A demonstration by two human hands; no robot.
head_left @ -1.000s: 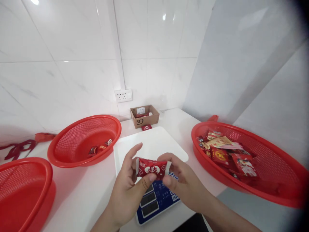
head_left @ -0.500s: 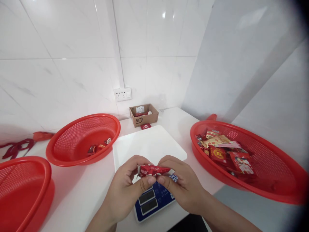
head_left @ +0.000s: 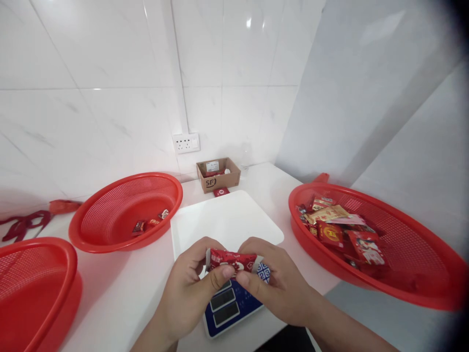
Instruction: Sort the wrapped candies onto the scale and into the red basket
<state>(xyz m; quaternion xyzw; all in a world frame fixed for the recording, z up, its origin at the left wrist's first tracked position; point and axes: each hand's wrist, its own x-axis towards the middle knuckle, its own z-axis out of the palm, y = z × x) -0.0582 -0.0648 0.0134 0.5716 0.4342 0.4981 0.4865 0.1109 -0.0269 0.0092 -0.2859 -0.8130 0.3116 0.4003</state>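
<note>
A red wrapped packet [head_left: 234, 260] with pale crimped ends is pinched between both hands. My left hand [head_left: 194, 288] grips its left end, thumb on the near face. At the right end, my right hand [head_left: 276, 283] holds it the same way. Both hands are over the front of a white scale [head_left: 227, 220], whose blue panel [head_left: 238, 300] shows partly beneath them. To the right, a red basket [head_left: 414, 220] holds several wrapped packets [head_left: 331, 232]. The back left red basket [head_left: 110, 210] contains a few small packets [head_left: 139, 227].
Another red basket [head_left: 44, 288] stands at the near left. Behind the scale, by the tiled wall, is a cardboard box [head_left: 216, 182] with a small red packet [head_left: 221, 192] in front. Red ribbon [head_left: 27, 225] lies at the far left.
The packet has turned in my fingers, so more of its printed face and both pale ends show. My hands stay in nearly the same place.
</note>
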